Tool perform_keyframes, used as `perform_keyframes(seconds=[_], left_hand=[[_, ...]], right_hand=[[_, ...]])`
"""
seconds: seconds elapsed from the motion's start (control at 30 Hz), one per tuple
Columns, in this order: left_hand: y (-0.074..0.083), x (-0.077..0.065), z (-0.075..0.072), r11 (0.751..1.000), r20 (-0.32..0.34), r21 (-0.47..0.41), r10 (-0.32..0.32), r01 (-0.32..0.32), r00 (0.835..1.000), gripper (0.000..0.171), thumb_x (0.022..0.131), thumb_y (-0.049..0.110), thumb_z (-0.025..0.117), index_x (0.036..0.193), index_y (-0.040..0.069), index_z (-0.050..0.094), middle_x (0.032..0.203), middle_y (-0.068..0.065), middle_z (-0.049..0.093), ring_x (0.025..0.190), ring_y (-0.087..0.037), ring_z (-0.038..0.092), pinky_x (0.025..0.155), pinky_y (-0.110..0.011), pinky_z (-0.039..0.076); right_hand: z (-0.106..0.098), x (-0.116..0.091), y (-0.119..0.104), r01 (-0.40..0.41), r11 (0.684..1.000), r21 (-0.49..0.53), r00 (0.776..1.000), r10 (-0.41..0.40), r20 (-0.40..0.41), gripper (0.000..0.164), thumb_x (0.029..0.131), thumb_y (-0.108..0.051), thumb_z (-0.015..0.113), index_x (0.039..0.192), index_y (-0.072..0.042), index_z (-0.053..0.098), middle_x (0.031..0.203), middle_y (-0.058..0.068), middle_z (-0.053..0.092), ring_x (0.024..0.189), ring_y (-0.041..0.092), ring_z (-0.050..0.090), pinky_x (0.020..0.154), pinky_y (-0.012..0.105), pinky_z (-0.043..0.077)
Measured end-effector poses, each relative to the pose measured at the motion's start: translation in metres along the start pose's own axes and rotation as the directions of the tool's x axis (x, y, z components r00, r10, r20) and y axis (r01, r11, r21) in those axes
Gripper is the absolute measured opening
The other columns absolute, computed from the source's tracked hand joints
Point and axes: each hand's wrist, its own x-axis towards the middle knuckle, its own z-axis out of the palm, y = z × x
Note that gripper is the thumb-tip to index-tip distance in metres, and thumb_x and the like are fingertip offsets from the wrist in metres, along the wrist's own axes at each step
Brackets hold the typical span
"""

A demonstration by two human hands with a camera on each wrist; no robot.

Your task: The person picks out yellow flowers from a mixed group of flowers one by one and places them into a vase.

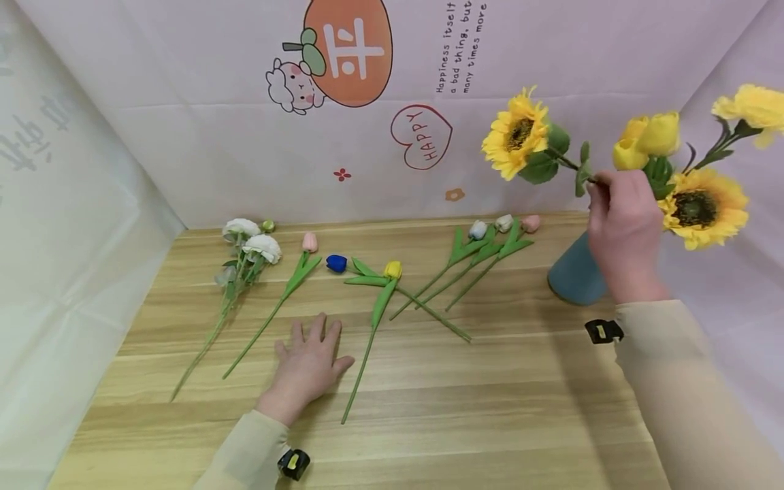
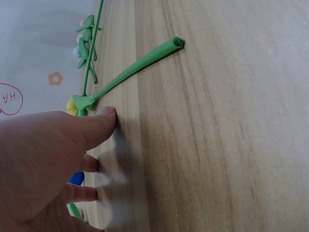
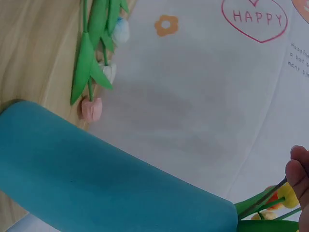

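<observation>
In the head view my right hand (image 1: 627, 228) pinches the stem of a sunflower (image 1: 517, 135) above a blue vase (image 1: 576, 275). The sunflower's head leans out to the left of the vase. Another sunflower (image 1: 695, 207), yellow tulips (image 1: 649, 139) and a yellow carnation-like flower (image 1: 750, 112) rise on the vase's right. In the right wrist view, stems (image 3: 263, 203) come out of the vase mouth beside my fingertips (image 3: 295, 169). My left hand (image 1: 309, 367) rests on the table with fingers spread, between a pink tulip (image 1: 309, 243) and a yellow tulip (image 1: 393, 271); it holds nothing.
The wooden table (image 1: 490, 408) carries white flowers (image 1: 262, 249) at left, a blue tulip (image 1: 336, 263) whose stem crosses the yellow one's, and three pale tulips (image 1: 503, 223) near the back edge. A printed white cloth (image 1: 245, 163) hangs behind.
</observation>
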Motion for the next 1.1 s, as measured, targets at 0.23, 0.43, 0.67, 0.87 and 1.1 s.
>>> perform_keyframes(seconds=[0.23,0.43,0.67,0.87,1.1], left_hand=[[-0.001,-0.001,0.001,1.000,-0.005,0.002,0.008,-0.008,1.000,0.071,0.092,0.054,0.057,0.148,0.015,0.036,0.153,-0.019,0.028,0.132,-0.058,0.019,0.091,-0.081,0.025],[-0.001,-0.001,0.000,1.000,0.001,0.010,0.003,-0.003,1.000,0.071,0.093,0.054,0.056,0.148,0.015,0.036,0.153,-0.019,0.027,0.132,-0.058,0.019,0.091,-0.082,0.025],[-0.001,-0.001,0.002,1.000,-0.003,0.023,0.009,-0.009,1.000,0.071,0.093,0.055,0.055,0.148,0.015,0.036,0.153,-0.019,0.028,0.132,-0.058,0.020,0.091,-0.082,0.025],[-0.001,-0.001,0.003,1.000,-0.004,0.026,0.010,-0.010,1.000,0.071,0.093,0.055,0.055,0.148,0.014,0.035,0.153,-0.019,0.027,0.132,-0.058,0.019,0.090,-0.082,0.025],[-0.002,-0.002,0.003,0.999,-0.014,0.036,0.014,-0.014,1.000,0.071,0.093,0.055,0.054,0.148,0.014,0.036,0.153,-0.019,0.028,0.131,-0.058,0.021,0.090,-0.081,0.026]], right_hand=[[-0.012,0.009,0.007,-0.123,0.992,0.007,0.984,0.123,-0.131,0.023,0.098,-0.009,0.048,0.102,0.005,0.066,0.088,0.028,0.062,0.080,0.045,0.059,0.069,0.059,0.045],[-0.019,0.016,0.013,-0.156,0.988,-0.021,0.974,0.150,-0.170,0.026,0.097,-0.009,0.045,0.098,0.007,0.065,0.084,0.028,0.062,0.078,0.046,0.059,0.066,0.059,0.043],[-0.024,0.016,0.018,-0.212,0.969,-0.127,0.973,0.198,-0.116,0.033,0.101,-0.020,0.046,0.099,0.009,0.062,0.086,0.031,0.061,0.077,0.049,0.055,0.068,0.063,0.041],[-0.024,0.011,0.020,-0.249,0.951,-0.182,0.967,0.233,-0.104,0.035,0.101,-0.022,0.045,0.095,0.008,0.061,0.083,0.030,0.059,0.075,0.051,0.052,0.064,0.069,0.039],[-0.027,-0.004,0.028,-0.343,0.899,-0.272,0.936,0.352,-0.017,0.031,0.100,-0.018,0.043,0.090,0.007,0.059,0.086,0.030,0.054,0.076,0.055,0.049,0.059,0.070,0.034]])
